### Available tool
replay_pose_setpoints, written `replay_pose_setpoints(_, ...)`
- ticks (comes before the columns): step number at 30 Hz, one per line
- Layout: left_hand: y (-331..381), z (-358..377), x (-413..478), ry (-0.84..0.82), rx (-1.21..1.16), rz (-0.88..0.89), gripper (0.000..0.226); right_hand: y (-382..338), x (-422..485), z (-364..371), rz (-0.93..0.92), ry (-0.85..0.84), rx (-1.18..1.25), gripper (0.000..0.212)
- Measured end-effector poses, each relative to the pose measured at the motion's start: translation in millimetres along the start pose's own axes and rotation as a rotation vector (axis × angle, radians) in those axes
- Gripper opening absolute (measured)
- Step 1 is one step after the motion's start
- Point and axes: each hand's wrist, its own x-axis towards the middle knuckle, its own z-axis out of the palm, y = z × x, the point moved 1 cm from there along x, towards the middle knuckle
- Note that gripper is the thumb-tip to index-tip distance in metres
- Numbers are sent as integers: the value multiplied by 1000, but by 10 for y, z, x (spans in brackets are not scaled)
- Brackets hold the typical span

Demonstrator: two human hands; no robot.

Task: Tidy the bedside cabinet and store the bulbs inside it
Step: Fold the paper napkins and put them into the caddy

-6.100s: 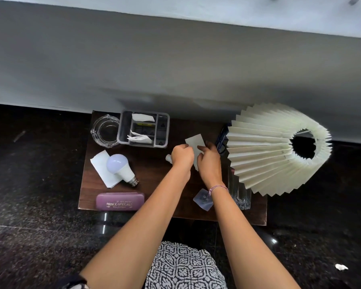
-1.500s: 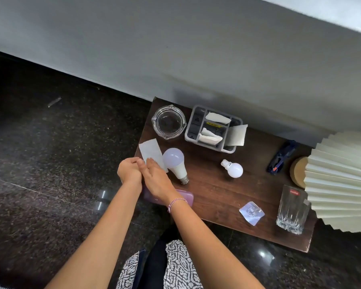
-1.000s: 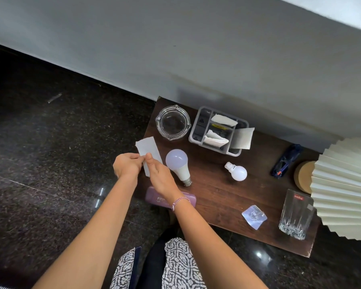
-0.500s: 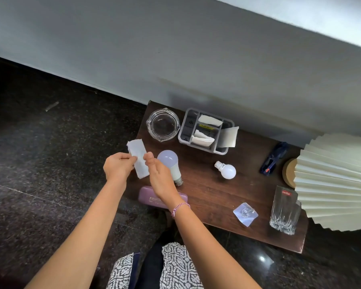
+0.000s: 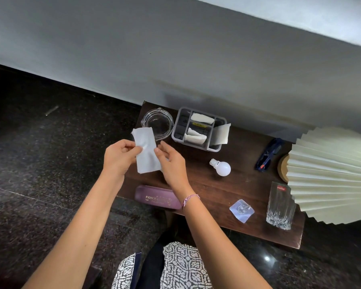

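A small white bulb (image 5: 221,168) lies on its side on the dark wooden cabinet top (image 5: 206,190). The larger bulb is hidden behind my hands and the paper. I hold a folded white paper napkin (image 5: 145,151) above the cabinet's left end. My left hand (image 5: 121,157) pinches its left edge. The thumb and fingers of my right hand (image 5: 172,163) grip its right edge.
A glass ashtray (image 5: 169,118) and a grey divided organiser (image 5: 176,130) holding papers stand at the back. A purple spectacle case (image 5: 154,198), a clear plastic packet (image 5: 241,210) and a glass tumbler (image 5: 279,207) line the front edge. Blue glasses (image 5: 269,155) lie beside the pleated lampshade (image 5: 331,174).
The napkin has come up off the cabinet's left end and is folded into a narrower strip between both hands. The large bulb is now covered by the napkin and my right hand.
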Motion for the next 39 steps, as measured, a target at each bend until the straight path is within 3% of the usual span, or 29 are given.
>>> replay_pose_setpoints(9, 256, 179, -126, -157, -53, 107, 11, -288, 9, -245, -126, 149, 28, 42)
replay_pose_setpoints(14, 346, 265, -121, -165, -122, 114, 44, -454, 26, -406, -186, 125, 19, 34)
replay_pose_setpoints(18, 422, 348, -109, -251, -105, 94, 29, -550, 56, -533, -250, 92, 1, 30)
replay_pose_setpoints(21, 492, 422, -123, -195, -62, 169, 15, -610, 48, -601, -299, 162, -25, 27)
replay_pose_setpoints(25, 582, 485, -171, -36, -14, 318, 15, -650, -48, -667, -343, 459, 53, 21)
replay_pose_setpoints(27, 619, 519, -204, 22, 30, 386, 15, -651, -102, -638, -241, 428, 174, 18)
replay_pose_setpoints(29, 642, 554, -228, 34, 52, 430, 13, -647, -136, -551, -122, 276, 288, 16)
replay_pose_setpoints(31, 656, 599, -248, 21, 86, 476, 11, -633, -121, -455, -39, 143, 354, 27)
replay_pose_setpoints(33, 654, 651, -257, -1, 107, 493, 9, -626, -82, -384, -12, 58, 359, 55)
replay_pose_setpoints(36, 632, 707, -254, -17, 115, 441, 12, -655, -39, -338, -9, 11, 382, 89)
replay_pose_setpoints(39, 609, 746, -231, -59, 104, 384, 12, -712, -25, -342, 1, 8, 407, 109)
